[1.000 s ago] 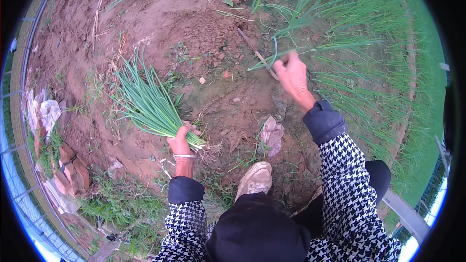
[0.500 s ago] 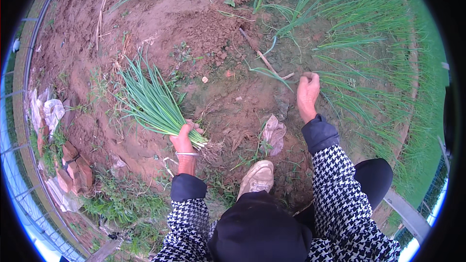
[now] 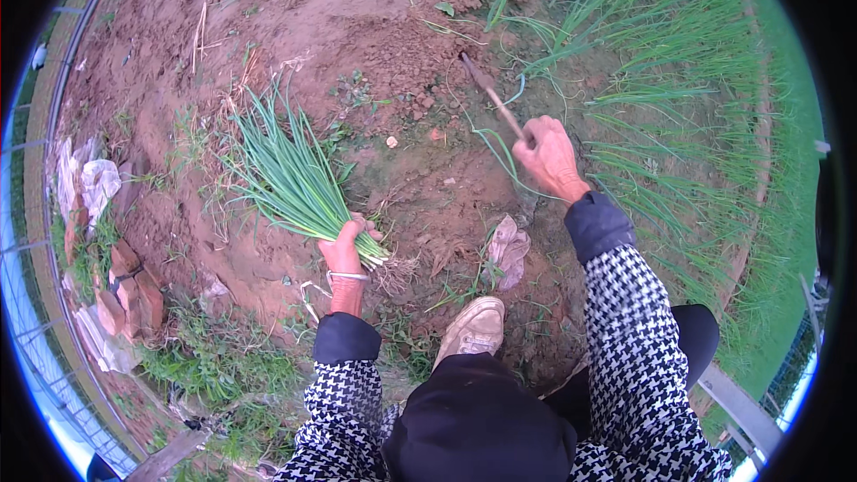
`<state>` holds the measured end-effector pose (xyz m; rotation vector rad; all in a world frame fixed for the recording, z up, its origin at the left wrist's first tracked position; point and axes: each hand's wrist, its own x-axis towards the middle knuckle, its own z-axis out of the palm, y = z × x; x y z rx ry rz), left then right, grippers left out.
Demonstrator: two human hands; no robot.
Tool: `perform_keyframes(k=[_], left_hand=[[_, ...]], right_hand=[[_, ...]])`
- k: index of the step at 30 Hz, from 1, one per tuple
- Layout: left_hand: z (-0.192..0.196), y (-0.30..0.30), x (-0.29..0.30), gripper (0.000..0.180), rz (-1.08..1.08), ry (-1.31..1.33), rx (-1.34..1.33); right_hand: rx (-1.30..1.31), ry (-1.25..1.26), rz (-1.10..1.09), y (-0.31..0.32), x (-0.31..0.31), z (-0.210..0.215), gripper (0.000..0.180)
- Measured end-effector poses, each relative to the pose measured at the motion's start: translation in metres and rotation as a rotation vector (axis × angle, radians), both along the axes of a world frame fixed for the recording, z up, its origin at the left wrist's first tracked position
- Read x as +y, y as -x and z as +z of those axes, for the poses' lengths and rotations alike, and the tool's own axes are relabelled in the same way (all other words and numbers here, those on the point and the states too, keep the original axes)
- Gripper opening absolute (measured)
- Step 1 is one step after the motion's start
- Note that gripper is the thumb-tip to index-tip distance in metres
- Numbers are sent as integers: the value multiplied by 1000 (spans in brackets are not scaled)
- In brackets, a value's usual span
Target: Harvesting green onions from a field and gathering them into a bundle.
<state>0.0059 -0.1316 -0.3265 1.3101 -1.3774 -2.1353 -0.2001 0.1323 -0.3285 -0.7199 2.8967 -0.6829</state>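
A thick bunch of green onions (image 3: 290, 170) lies across my left hand (image 3: 346, 248), which is closed round the white stem ends. Their roots stick out on the right side of that hand, and the long green leaves spread up and to the left. My right hand (image 3: 546, 158) is closed on the near end of a slim digging tool (image 3: 504, 110) with a light wooden handle. Its dark, narrow far end (image 3: 471, 69) touches the loose soil, or is partly in it; I cannot tell which. A loose green onion leaf (image 3: 494, 145) curves beside the tool.
Rows of growing green onions (image 3: 661, 62) cover the right side. A crumpled pale plastic scrap (image 3: 508, 253) lies ahead of my shoe (image 3: 473, 328). Broken bricks (image 3: 129, 295) and white plastic sheeting (image 3: 98, 180) sit at the left, with weeds (image 3: 214, 366) below them.
My right hand has moved left and closed on the tool's handle, which lay on the ground before. The left hand still grips the green onions. The whole view has shifted slightly.
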Motion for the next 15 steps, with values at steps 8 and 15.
perform_keyframes(k=[8,15], left_hand=[[1,0,2,17,18,-18,8],[1,-4,-3,18,3,-43,-22]], right_hand=[[-84,280,-214,41,-56,89,27],[-110,78,29,35,-90,124,22]])
